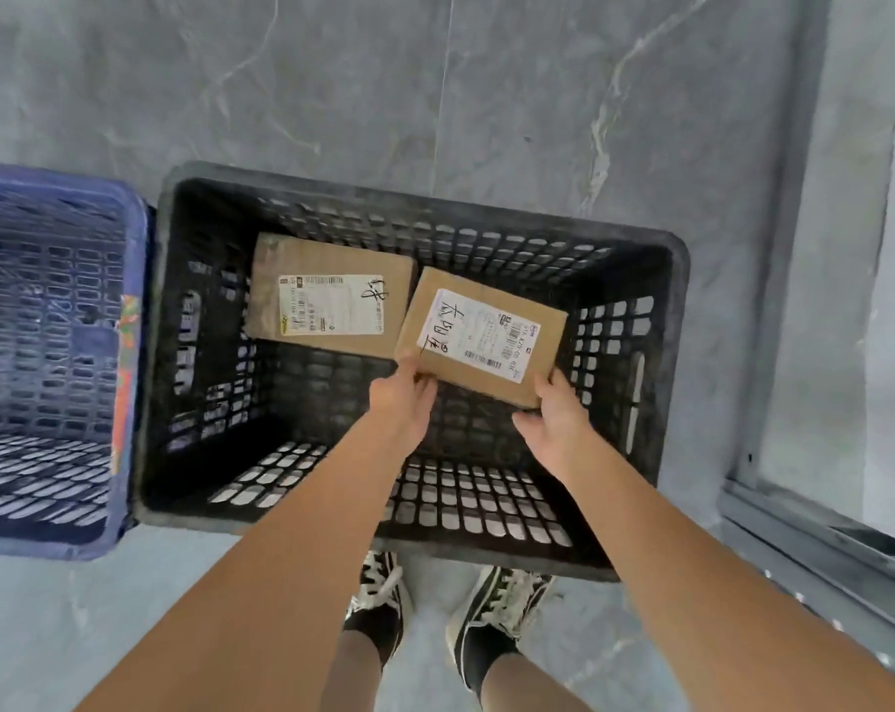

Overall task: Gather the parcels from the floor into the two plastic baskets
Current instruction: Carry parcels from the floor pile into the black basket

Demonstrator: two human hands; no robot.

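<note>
Both hands hold a small flat brown cardboard parcel with a white shipping label (481, 336) inside the black slatted plastic basket (679, 280): the left hand (402, 403) pinches its near left corner, and the right hand (556, 418) curls round its near right corner from below. The parcel is tilted, its near edge raised, and its far left corner overlaps or touches a second brown cardboard parcel with a white label (327, 295) that lies on the basket floor by the far wall; which of the two, the view does not settle. To finish this step well, it seems best to lower the held parcel flat onto the bare floor just beside the other, not propped on its edge, so later ones stack evenly, and to loosen both grips only once it rests. The blue slatted plastic basket (127, 238) stands touching the black one's left side and shows nothing inside in the part visible.
</note>
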